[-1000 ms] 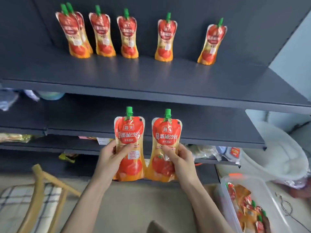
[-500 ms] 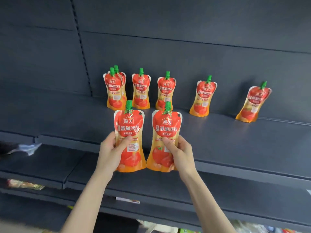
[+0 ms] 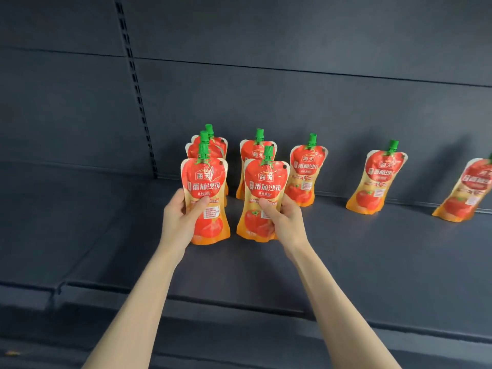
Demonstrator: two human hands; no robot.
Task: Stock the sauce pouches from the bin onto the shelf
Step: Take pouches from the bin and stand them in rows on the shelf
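Note:
My left hand [image 3: 181,222] grips a red and orange tomato sauce pouch [image 3: 206,179] with a green cap, held upright over the dark shelf [image 3: 346,262]. A second, matching pouch [image 3: 266,182] is gripped by my right hand [image 3: 283,221] just to its right. Both pouches are low over the shelf, in front of the back row; whether their bottoms touch the board I cannot tell. Several more pouches stand along the back panel: two overlapping ones [image 3: 221,143] behind the left pouch, one [image 3: 251,150] behind the right pouch, then others [image 3: 306,171] [image 3: 378,179] [image 3: 466,193] further right.
The shelf's back panel [image 3: 292,102] is dark grey with a slotted upright [image 3: 133,83] at the left. A step in the shelf front edge [image 3: 60,286] shows at lower left. A lower shelf edge [image 3: 239,328] runs below. The bin is out of view.
Both hands carried the pouches up from below the shelf and forward over it, close to the back row. The view rose, and the bin and floor dropped out of sight.

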